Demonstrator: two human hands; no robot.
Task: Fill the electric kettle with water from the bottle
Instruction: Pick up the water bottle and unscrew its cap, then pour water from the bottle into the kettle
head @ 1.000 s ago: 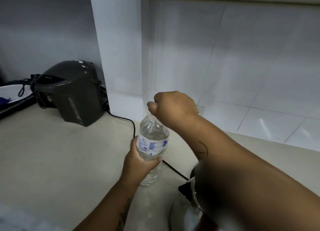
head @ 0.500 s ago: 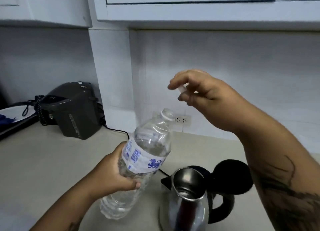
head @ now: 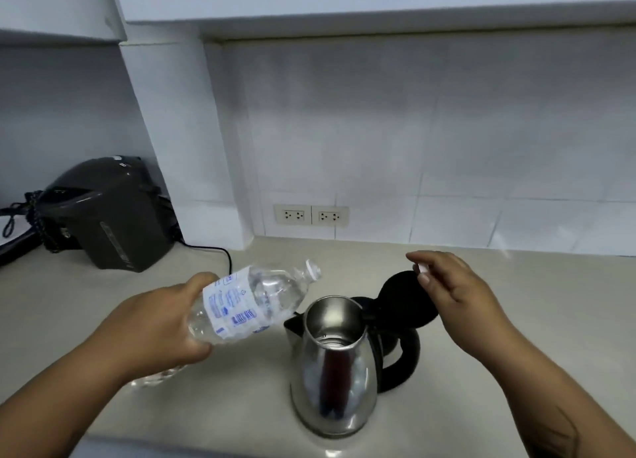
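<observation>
A steel electric kettle (head: 335, 371) stands on the counter near the front edge, its black lid (head: 406, 297) flipped open behind it and its black handle to the right. My left hand (head: 158, 323) grips a clear water bottle (head: 247, 302) with a blue-printed label, tilted so its uncapped neck points up and right, just left of the kettle's mouth. No water is flowing. My right hand (head: 447, 285) hovers above the lid and pinches the small white bottle cap (head: 422, 268) between thumb and fingers.
A dark grey hot-water dispenser (head: 106, 213) sits at the back left with a black cord (head: 210, 251) running across the beige counter (head: 533, 302). Two wall sockets (head: 311, 214) are in the tiled wall behind. Cabinets hang overhead.
The cap came off the bottle and stays in my right hand, which dropped to the right above the lid. My left hand tipped the bottle further toward the kettle.
</observation>
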